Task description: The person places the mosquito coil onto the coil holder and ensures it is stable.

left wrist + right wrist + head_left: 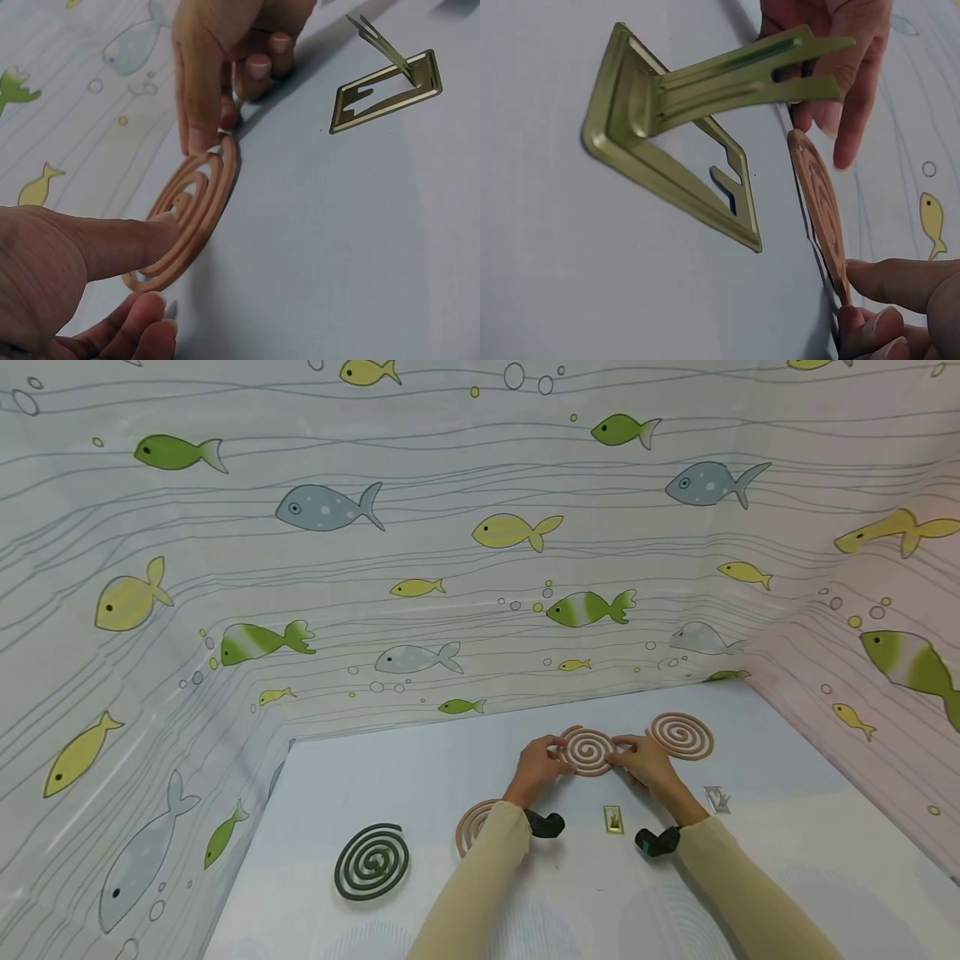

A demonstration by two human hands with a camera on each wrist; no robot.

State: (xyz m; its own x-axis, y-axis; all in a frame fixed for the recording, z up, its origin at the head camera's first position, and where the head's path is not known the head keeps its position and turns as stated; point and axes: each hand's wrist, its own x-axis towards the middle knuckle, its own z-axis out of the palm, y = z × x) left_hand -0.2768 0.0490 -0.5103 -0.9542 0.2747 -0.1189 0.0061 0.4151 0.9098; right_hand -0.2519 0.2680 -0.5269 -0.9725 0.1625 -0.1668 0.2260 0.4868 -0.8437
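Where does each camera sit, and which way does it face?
Head: worn on the head, facing forward and down; left hand, right hand and sleeves show.
Left wrist: worn there, facing the held coil; both hands show.
Right wrist: worn there, facing the coil and gold stand; both hands show.
Wrist views share coil and stand.

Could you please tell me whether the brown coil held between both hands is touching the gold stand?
Apart: the head view shows a strip of bare white tabletop between the held brown coil and the gold stand.
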